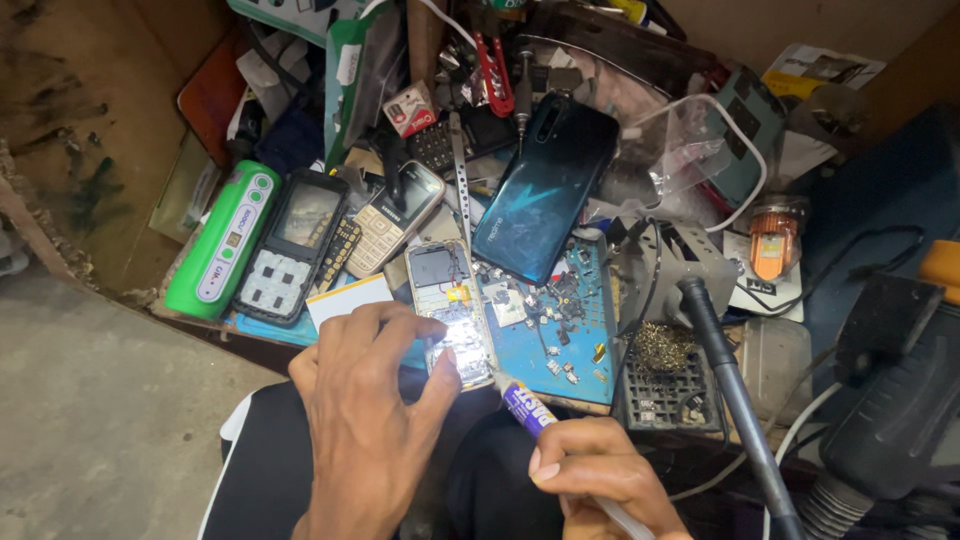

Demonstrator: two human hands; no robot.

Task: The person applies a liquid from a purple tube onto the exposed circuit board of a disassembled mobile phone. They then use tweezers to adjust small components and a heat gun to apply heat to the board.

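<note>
Left hand (pixel 365 410): I see it pinching the opened phone (pixel 452 312) on the blue mat (pixel 585 350).
Right hand (pixel 600 478): gripping a syringe (pixel 528 405), tip at the phone's bottom edge.
Risk: I judge paste could smear if the phone slips.

Single head-worn view, steeply downward and close over cluttered workbench (pixel 560 370) and lap.

Both the left hand (pixel 365 420) and the right hand (pixel 600 480) are bare, with no rings, gloves or watch, and short nails. Beneath them the lap is clothed in black fabric (pixel 270 470) (a white stripe runs along its outer edge).
</note>
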